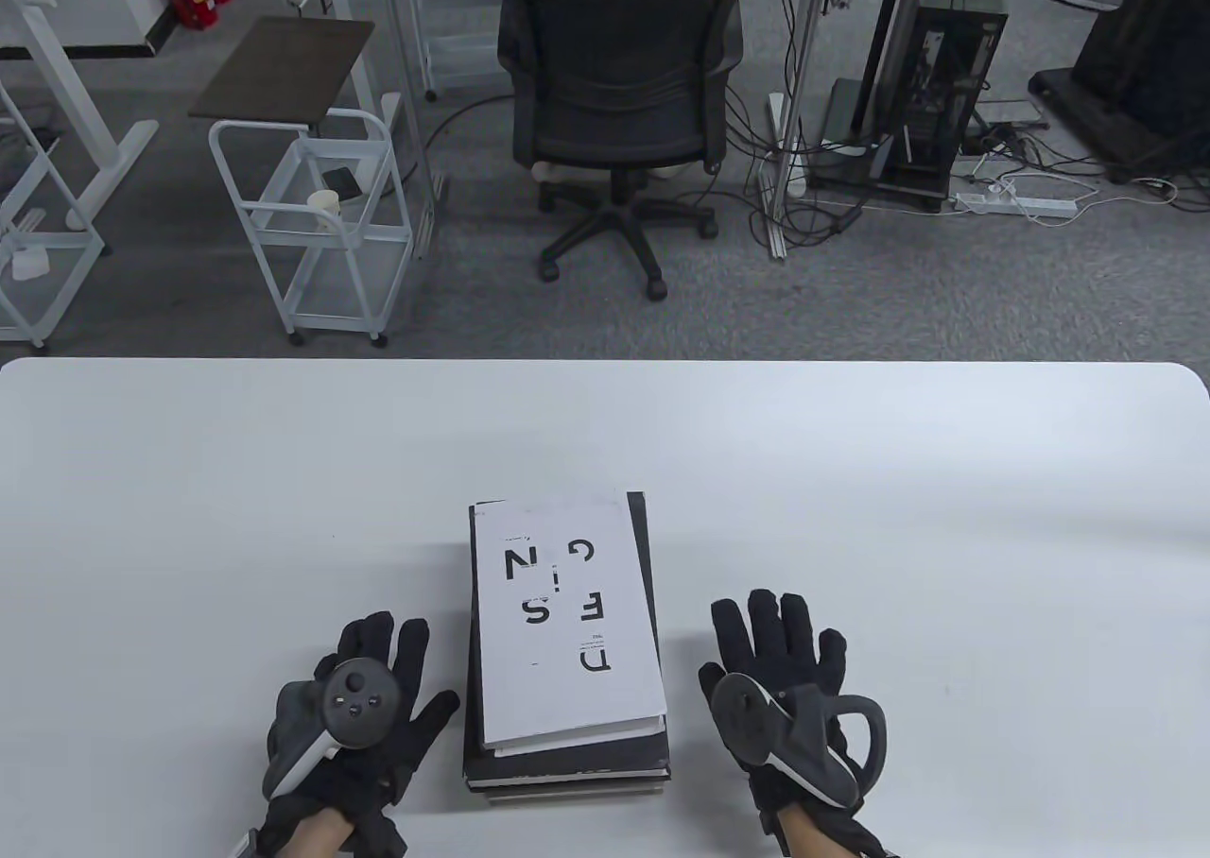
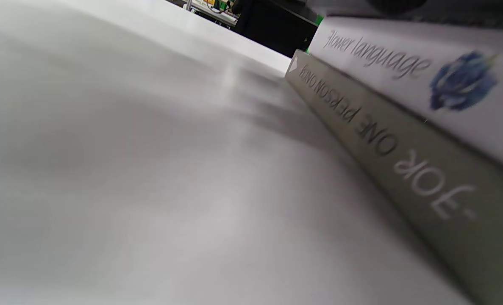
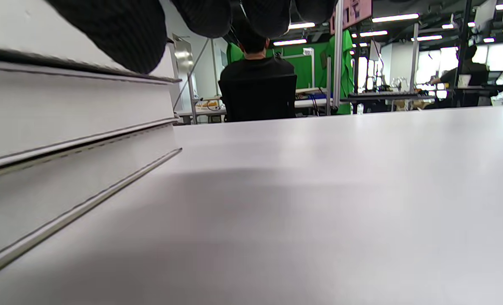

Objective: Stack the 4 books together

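Note:
A stack of books [image 1: 565,631] lies on the white table [image 1: 851,480], near the front middle. The top book is white with black letters; darker books lie under it. My left hand [image 1: 373,678] lies flat on the table just left of the stack, fingers spread, holding nothing. My right hand [image 1: 775,650] lies flat just right of the stack, fingers spread, holding nothing. The left wrist view shows the spines: a white one [image 2: 404,67] with a blue flower above a grey one [image 2: 387,148]. The right wrist view shows the page edges [image 3: 65,127] and my fingertips [image 3: 120,29] at the top.
Beyond the table's far edge stand a black office chair [image 1: 619,93], a white wire cart [image 1: 312,215] and a computer tower [image 1: 931,93] with cables on the floor.

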A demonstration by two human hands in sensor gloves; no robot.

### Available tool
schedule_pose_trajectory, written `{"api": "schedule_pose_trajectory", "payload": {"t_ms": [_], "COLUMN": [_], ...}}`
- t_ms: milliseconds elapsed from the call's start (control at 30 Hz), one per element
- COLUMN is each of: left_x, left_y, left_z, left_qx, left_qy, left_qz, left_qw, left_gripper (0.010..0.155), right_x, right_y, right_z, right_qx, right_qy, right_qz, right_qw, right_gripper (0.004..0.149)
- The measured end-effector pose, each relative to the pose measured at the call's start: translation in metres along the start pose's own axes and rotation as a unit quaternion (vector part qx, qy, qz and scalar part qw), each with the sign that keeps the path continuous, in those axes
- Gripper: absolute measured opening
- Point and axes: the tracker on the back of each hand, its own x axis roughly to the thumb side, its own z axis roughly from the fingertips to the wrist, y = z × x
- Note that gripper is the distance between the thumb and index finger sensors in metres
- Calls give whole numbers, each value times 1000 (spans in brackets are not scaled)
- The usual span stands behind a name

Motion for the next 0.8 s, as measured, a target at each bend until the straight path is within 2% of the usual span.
{"api": "schedule_pose_trajectory", "payload": {"t_ms": [200,467,800], "left_x": [-6,-10,-14], "left_y": [-3,9,-2], "left_z": [-5,-4,-7], "left_qx": [-13,3,-29], "left_qy": [20,26,31], "left_qz": [-4,34,32], "left_qw": [1000,999,999], "left_gripper": [80,82,83], "right_x": [-7,-6,-7], "right_y": [7,9,11], "right_z": [-4,-6,-8], "right_qx": [32,41,43], "right_qy": [16,13,14], "right_qz": [-30,-54,-81], "right_qw": [999,998,996], "right_gripper": [69,69,68]}}
